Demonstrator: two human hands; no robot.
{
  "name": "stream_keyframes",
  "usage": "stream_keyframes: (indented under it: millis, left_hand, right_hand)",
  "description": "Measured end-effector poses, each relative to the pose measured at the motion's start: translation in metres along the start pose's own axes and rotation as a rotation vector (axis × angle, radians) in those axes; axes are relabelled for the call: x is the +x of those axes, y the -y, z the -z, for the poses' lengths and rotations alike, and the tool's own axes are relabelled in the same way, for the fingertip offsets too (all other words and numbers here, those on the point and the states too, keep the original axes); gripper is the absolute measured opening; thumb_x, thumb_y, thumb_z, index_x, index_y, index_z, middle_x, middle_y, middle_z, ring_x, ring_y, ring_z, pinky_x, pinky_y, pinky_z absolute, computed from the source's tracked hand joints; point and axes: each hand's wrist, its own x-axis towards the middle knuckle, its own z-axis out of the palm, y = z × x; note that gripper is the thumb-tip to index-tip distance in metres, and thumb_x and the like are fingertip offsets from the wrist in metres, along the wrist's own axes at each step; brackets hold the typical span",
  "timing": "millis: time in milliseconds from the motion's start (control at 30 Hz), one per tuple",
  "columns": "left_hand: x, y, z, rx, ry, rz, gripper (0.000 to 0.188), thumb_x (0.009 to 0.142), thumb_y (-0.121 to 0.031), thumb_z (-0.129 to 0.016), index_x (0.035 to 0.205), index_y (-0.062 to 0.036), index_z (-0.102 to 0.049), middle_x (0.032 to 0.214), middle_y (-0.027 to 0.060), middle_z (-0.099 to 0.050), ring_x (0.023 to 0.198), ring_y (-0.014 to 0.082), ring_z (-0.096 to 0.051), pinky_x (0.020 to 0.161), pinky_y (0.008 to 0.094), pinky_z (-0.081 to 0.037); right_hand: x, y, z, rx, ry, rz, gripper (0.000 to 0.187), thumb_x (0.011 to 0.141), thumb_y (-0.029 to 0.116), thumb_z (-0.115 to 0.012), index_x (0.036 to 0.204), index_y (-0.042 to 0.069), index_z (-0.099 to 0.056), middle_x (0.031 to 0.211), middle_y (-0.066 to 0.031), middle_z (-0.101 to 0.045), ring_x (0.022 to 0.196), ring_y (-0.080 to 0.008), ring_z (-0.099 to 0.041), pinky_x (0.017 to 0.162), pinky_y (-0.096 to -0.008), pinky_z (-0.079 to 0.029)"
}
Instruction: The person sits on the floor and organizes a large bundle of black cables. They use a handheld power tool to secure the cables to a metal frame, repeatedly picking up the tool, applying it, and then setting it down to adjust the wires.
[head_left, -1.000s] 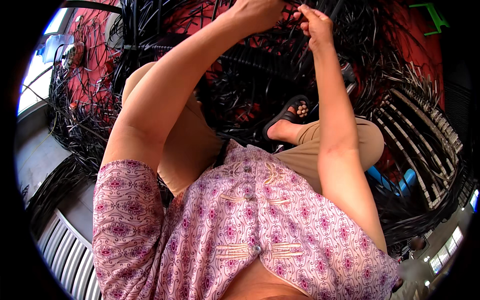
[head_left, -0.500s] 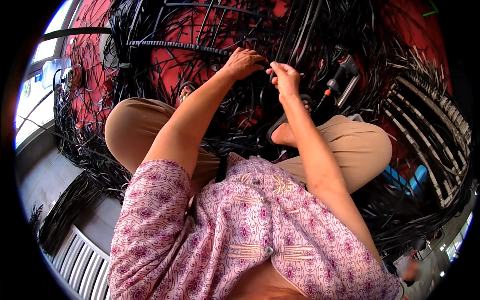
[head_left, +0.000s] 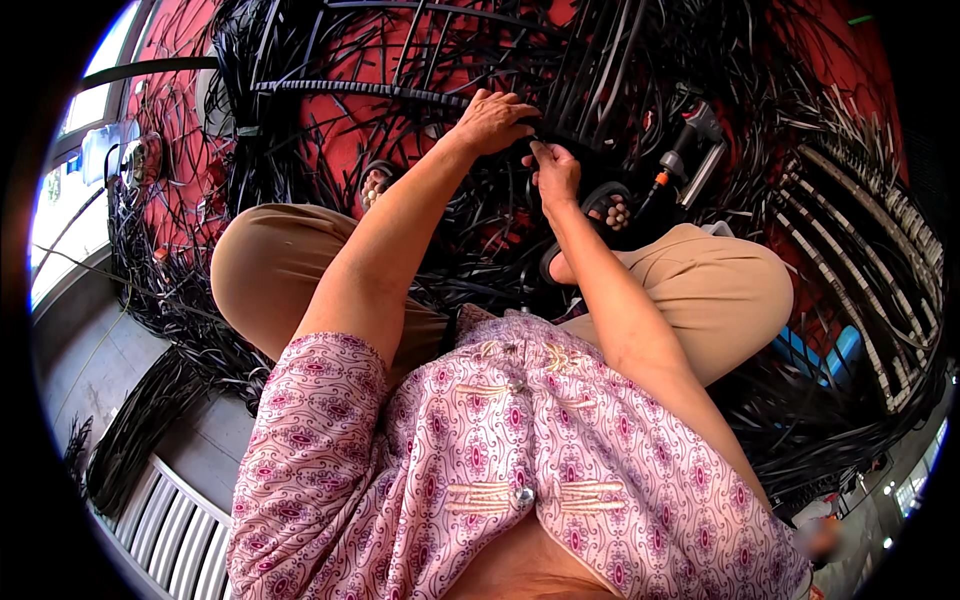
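A dark frame of thin bars lies before me, its near bar [head_left: 360,90] wound closely with strip in ridges. My left hand [head_left: 492,122] rests over the right end of that wound bar, fingers curled around it. Just nearer and to the right, my right hand [head_left: 556,178] is closed in a pinch, thumb against forefinger, on what looks like a thin black strip. The strip's far part is lost among the dark strands. Loose black strips [head_left: 470,210] lie in tangles under both hands.
A grey-and-black hand tool [head_left: 690,140] with an orange ring lies at the right. Beyond my right knee is a curved frame [head_left: 850,260] with pale wound bars, near a blue plastic object [head_left: 835,358]. Bundled black strips [head_left: 150,425] and a white slatted piece [head_left: 180,530] lie at left.
My right hand has drawn nearer to me and slightly left, turning as it pinches. My left hand has shifted a little to the right along the bar.
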Motion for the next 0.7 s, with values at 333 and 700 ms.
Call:
stream_keyframes:
  millis: [333,700]
  left_hand:
    - [-0.004,-0.003,-0.001,-0.007,-0.043,-0.018,0.039,0.088,-0.039,-0.063,0.125,-0.0262,-0.067,0.098,0.0020,-0.061,0.102,0.0210,-0.058,0.090,0.0378,-0.035]
    - [-0.005,-0.007,0.001,-0.022,-0.107,-0.018,0.035,0.086,-0.037,-0.064,0.119,-0.0276,-0.070,0.095,0.0001,-0.064,0.100,0.0198,-0.059,0.089,0.0377,-0.035]
  right_hand:
    - [-0.007,0.001,-0.003,-0.099,-0.011,0.049,0.021,0.093,0.023,-0.066,0.098,0.002,-0.068,0.069,-0.0024,-0.066,0.046,-0.0051,-0.045,0.044,-0.0220,-0.035]
    - [-0.010,0.000,0.008,-0.075,-0.043,0.097,0.022,0.093,0.023,-0.066,0.102,0.003,-0.067,0.066,-0.0005,-0.061,0.046,-0.0041,-0.040,0.043,-0.0204,-0.030]
